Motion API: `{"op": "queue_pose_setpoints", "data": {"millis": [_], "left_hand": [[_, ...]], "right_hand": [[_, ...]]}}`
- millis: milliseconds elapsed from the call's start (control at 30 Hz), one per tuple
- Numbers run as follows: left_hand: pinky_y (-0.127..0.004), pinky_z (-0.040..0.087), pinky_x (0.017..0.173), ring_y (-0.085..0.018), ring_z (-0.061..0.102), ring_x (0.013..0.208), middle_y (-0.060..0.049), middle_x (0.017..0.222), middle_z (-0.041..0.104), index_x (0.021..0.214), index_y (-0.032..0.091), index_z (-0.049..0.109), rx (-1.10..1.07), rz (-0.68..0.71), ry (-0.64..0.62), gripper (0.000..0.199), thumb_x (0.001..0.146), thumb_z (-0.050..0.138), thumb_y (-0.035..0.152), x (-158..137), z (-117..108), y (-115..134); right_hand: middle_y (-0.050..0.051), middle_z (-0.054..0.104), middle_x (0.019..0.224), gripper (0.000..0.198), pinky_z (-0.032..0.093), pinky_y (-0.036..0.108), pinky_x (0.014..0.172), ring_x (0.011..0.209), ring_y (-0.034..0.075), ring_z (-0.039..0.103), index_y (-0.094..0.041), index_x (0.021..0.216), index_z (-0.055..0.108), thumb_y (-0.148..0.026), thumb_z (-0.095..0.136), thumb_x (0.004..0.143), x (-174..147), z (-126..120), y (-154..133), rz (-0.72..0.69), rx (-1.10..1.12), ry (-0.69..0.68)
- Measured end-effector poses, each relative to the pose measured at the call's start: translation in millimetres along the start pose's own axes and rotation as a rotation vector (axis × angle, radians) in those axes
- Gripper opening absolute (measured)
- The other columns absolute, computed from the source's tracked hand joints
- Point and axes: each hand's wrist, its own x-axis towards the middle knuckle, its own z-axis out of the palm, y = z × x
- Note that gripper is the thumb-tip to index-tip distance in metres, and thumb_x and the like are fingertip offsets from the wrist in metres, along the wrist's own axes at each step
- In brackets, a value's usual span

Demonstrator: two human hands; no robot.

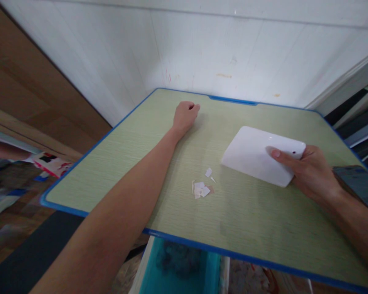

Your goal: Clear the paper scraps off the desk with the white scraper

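Note:
My right hand (308, 169) grips a flat, glossy white panel (257, 153) by its right end, thumb on top and fingers underneath. The panel has a small dark dot near that end and is tilted over the right part of the table. My left hand (185, 116) is curled closed over the far middle of the table; whether anything is inside it is hidden. Between my forearms lies a little heap of torn white paper scraps (200, 190), with a couple of loose pieces (209, 172) just beyond it.
The pale green table (135, 134) has a blue rim and stands against a white wall (202, 49). A dark flat object (360, 183) lies by my right wrist. Below the front edge is a teal bin (150, 269). At far left, another person's arm (7, 150) shows beside a red-and-white packet (52, 163).

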Motion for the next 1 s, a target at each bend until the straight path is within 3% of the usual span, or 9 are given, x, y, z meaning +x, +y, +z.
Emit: {"op": "queue_pose_setpoints", "data": {"millis": [333,667,867,1000], "left_hand": [[-0.03,0.035,0.068,-0.013,0.044,0.067,0.0,0.057,0.039,0.055,0.021,0.044,0.004,0.02,0.002,0.031,0.085,0.046,0.028,1.3,1.1,-2.0],[-0.03,0.03,0.065,-0.013,0.039,0.066,0.001,0.058,0.033,0.054,0.021,0.038,-0.063,0.009,0.023,0.035,0.086,0.05,0.028,0.9,1.9,-2.7],[-0.031,0.028,0.065,-0.012,0.037,0.065,0.001,0.057,0.031,0.053,0.021,0.038,-0.061,0.017,0.025,0.035,0.086,0.049,0.026,1.0,2.3,-2.9],[-0.031,0.028,0.065,-0.012,0.037,0.065,0.001,0.057,0.03,0.053,0.021,0.038,-0.071,0.022,0.027,0.036,0.086,0.05,0.026,1.2,2.6,-3.7]], "right_hand": [[-0.002,0.081,0.07,0.02,0.052,0.017,0.047,0.052,0.012,0.067,-0.023,0.072,0.084,-0.027,0.094,0.056,-6.0,-9.9,-2.1,0.015,-0.091,-0.198],[0.0,0.08,0.065,0.025,0.052,0.015,0.043,0.047,0.013,0.07,-0.027,0.069,0.085,-0.015,0.093,0.049,-24.3,10.8,-13.9,0.128,-0.073,-0.481],[-0.001,0.08,0.065,0.019,0.054,0.013,0.046,0.048,0.012,0.071,-0.027,0.067,0.084,-0.015,0.092,0.055,-23.0,0.7,-8.8,0.115,-0.003,-0.496],[-0.001,0.075,0.054,0.01,0.049,0.011,0.04,0.041,0.01,0.066,-0.023,0.061,0.082,-0.018,0.091,0.06,-22.2,-4.9,-11.6,0.154,-0.033,-0.522]]}}
